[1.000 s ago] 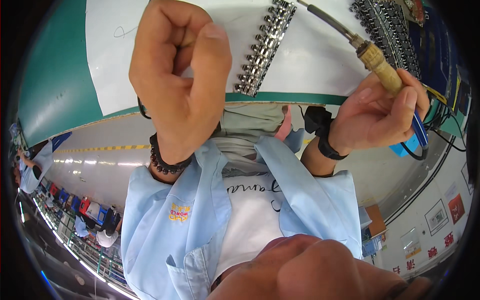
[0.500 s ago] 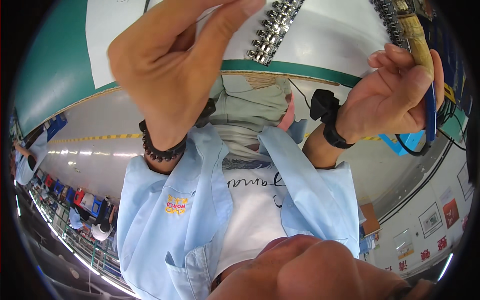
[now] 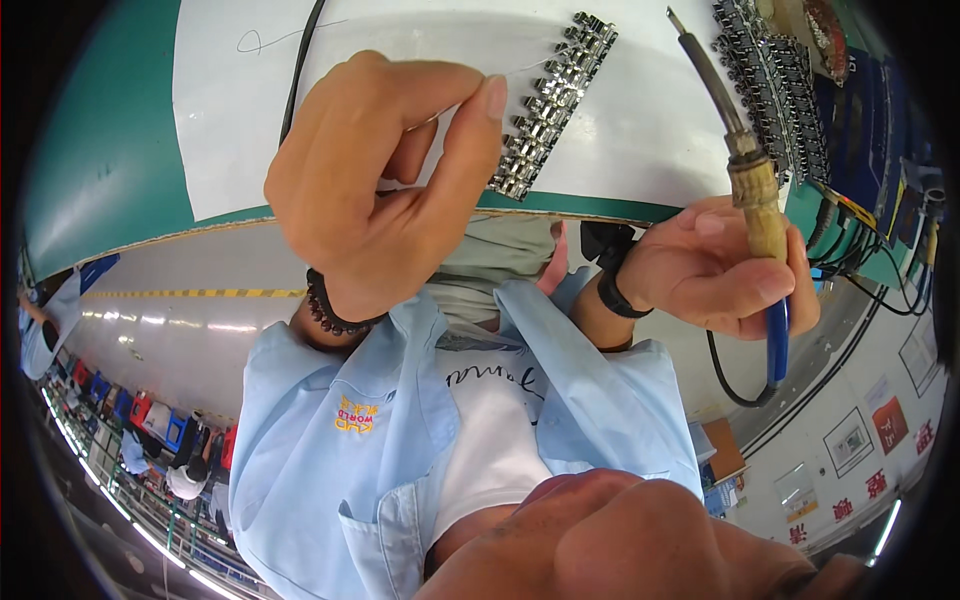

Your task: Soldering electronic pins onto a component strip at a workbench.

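My left hand [image 3: 385, 175] pinches a thin strand of solder wire [image 3: 527, 69] between thumb and forefinger. The wire's end reaches the upper part of a strip of small shiny metal connectors [image 3: 550, 115], which lies slanted on a white sheet [image 3: 235, 120]. Over on the right, my right hand [image 3: 725, 265] grips a soldering iron [image 3: 757, 195] with a blue handle and a tan, worn collar. Its dark metal shaft points up and to the left, and the tip stands apart from the strip.
More connector strips [image 3: 775, 95] lie beside the iron at the right. A black cable [image 3: 301, 70] and a loose curl of wire [image 3: 262, 42] rest on the sheet. Several cables [image 3: 880, 245] hang by the green table's [image 3: 110, 170] right end.
The whole view has shifted, so the strip and table edge sit lower. My right hand and the iron have moved left and down in the picture, and the iron's tip now shows.
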Motion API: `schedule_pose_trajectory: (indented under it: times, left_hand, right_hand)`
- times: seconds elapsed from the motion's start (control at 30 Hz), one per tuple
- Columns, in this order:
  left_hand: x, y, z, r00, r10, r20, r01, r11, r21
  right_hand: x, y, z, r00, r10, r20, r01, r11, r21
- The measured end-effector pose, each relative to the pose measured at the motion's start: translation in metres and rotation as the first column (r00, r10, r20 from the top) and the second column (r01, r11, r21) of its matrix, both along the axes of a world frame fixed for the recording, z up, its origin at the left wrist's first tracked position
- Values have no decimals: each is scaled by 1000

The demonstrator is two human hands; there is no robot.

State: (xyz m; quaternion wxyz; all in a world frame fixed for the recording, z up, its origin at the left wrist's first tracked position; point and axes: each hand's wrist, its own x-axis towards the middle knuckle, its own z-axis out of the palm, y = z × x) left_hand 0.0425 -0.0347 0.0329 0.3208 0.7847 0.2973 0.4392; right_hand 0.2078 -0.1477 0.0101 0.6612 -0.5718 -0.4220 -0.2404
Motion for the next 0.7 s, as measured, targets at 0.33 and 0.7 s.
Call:
schedule_pose_trajectory:
  times: [0.33,0.7]
  left_hand:
    - [6,-1,9,999,-34,20,35,998,-59]
    - [8,-8,3,1000,5,10,-5,1000,-31]
  right_hand:
    - [0,-12,4,991,119,-65,-119,993,6]
    - [-7,-24,12,953,232,-193,-255,961,-104]
